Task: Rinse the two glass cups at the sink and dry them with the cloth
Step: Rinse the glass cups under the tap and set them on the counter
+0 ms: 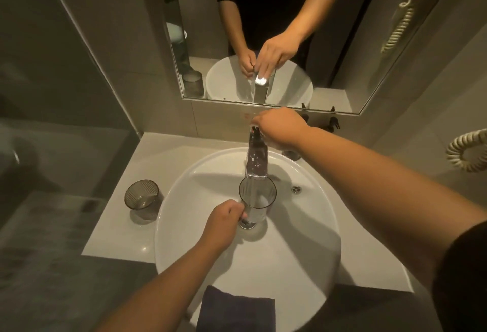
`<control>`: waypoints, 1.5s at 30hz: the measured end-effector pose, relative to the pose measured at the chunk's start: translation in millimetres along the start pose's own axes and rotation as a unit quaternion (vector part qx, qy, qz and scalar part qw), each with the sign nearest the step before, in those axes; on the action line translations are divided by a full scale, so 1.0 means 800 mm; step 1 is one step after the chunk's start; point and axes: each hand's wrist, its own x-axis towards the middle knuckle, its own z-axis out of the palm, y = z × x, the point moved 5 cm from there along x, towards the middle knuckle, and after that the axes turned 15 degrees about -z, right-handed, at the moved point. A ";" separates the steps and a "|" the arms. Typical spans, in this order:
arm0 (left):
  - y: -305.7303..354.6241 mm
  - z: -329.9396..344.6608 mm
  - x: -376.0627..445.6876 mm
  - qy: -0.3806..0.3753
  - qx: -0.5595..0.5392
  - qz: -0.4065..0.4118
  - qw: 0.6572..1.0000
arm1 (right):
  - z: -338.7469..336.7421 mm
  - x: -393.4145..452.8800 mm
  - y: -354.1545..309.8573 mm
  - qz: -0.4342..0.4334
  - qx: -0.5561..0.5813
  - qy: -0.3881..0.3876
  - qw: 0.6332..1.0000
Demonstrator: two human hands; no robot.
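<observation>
Left hand (226,217): low in the basin, fingers curled round the side of a clear glass cup (257,201), holding it upright directly under the tap spout (257,163). A stream of water appears to fall from the spout into the cup's open mouth. The cup's base sits just above the drain (247,224).

Right hand (280,127): reached forward to the rear of the tap, resting over the tap handle; the fingers are bent down over it, but whether they grip it or only press on it cannot be told, as the back of the hand hides them.

Second glass cup (143,198): ribbed, smoky-tinted, standing upright on the pale surface (113,234) to the left of the sink (303,247), just beside the basin rim and apart from both hands.

Cloth (235,310): dark, folded, draped over the near rim of the sink, between the two forearms.

Sink: white, round, vessel type, with an overflow hole (296,189) on the right inner wall.

Mirror (263,28): on the wall behind the tap, reflecting both hands, the tap, the basin and the ribbed cup.

Coiled cord (467,151): cream-coloured, on the right wall.
</observation>
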 end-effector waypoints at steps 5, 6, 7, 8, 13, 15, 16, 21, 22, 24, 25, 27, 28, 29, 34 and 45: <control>-0.005 0.002 0.003 0.003 -0.003 0.009 1.000 | 0.008 -0.011 -0.001 0.019 0.122 0.035 0.992; -0.004 0.002 0.002 0.005 -0.005 0.010 1.000 | 0.010 -0.016 -0.002 0.027 0.170 0.049 0.984; -0.005 0.003 0.003 0.006 -0.007 0.008 1.000 | 0.011 -0.022 -0.002 0.036 0.212 0.077 0.974; -0.006 0.002 0.003 0.006 -0.010 0.007 1.000 | 0.009 -0.032 -0.003 0.049 0.243 0.120 0.961; -0.002 -0.002 0.003 0.011 -0.018 0.013 1.000 | 0.062 -0.122 -0.018 0.237 0.442 0.281 0.818; 0.002 -0.004 0.003 0.011 -0.026 0.017 0.999 | 0.122 -0.146 -0.050 0.256 0.541 0.186 0.780; 0.003 -0.004 0.004 0.010 -0.028 0.019 0.999 | 0.149 -0.154 -0.070 0.245 0.580 0.134 0.766; 0.003 -0.004 0.012 0.009 -0.027 0.022 0.999 | 0.199 -0.154 -0.126 0.196 0.643 0.045 0.739; 0.002 -0.003 0.013 0.007 -0.024 0.023 0.999 | 0.199 -0.150 -0.129 0.188 0.645 0.055 0.738; 0.000 -0.001 0.013 0.003 -0.023 0.027 0.999 | 0.198 -0.141 -0.132 0.180 0.650 0.077 0.735; 0.000 -0.001 0.013 0.001 -0.026 0.027 0.999 | 0.198 -0.138 -0.131 0.181 0.648 0.085 0.735; 0.000 -0.001 0.011 -0.007 -0.037 0.025 0.999 | 0.197 -0.134 -0.129 0.186 0.641 0.097 0.738; 0.000 -0.002 0.010 -0.013 -0.045 0.022 0.999 | 0.196 -0.132 -0.128 0.189 0.638 0.100 0.740; 0.002 -0.003 0.009 -0.021 -0.055 0.018 0.998 | 0.195 -0.131 -0.127 0.194 0.635 0.102 0.741; 0.011 -0.007 0.011 -0.049 -0.123 0.002 0.991 | 0.194 -0.121 -0.129 0.213 0.675 0.111 0.698; 0.015 -0.005 0.014 -0.010 -0.115 0.009 0.993 | 0.204 -0.120 -0.124 0.224 0.756 0.100 0.607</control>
